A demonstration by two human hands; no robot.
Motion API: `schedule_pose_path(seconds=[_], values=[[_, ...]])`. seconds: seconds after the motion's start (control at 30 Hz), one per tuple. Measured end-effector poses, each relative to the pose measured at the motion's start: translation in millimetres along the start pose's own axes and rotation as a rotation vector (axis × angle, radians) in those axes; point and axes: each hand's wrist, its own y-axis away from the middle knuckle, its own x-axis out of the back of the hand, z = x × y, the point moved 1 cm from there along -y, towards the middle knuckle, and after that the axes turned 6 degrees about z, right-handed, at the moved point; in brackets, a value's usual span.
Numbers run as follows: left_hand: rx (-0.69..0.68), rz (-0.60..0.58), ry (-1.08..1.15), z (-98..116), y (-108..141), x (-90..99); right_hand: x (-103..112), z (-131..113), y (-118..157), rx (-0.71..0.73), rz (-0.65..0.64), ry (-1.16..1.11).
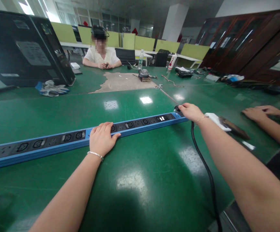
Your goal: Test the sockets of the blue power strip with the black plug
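A long blue power strip [130, 127] with black sockets runs across the green table, its left end beyond the frame. My left hand [101, 137] holds the strip near its middle, fingers over the top and thumb along the near side. At the strip's right end, my right hand [190, 111] grips a black plug [176, 108] between thumb and fingers. Whether its pins sit in a socket cannot be seen. A thick black cable [204, 161] drops from beneath this hand and runs off the near side of the table.
Another person's hands [258, 112] rest on the table at right, close to a white block [217, 120]. Across the table sits a person in white [101, 58]. Gloves [51, 88] lie beside a black case [31, 48]; a small motor-like device [144, 74] stands farther back.
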Motion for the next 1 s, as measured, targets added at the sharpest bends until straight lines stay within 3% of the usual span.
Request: schedule_pose_path(seconds=[0.23,0.63,1.0], values=[[-0.011,0.002,0.01,0,1,1.0,-25,-14,9,0.011,-0.103,0.099],[0.018,-0.016,0.024,1,-1,0.8,-42,-22,25,-0.077,-0.063,0.09],[-0.01,0.003,-0.007,1,1,1.7,-38,-25,28,-0.084,-0.069,0.024]])
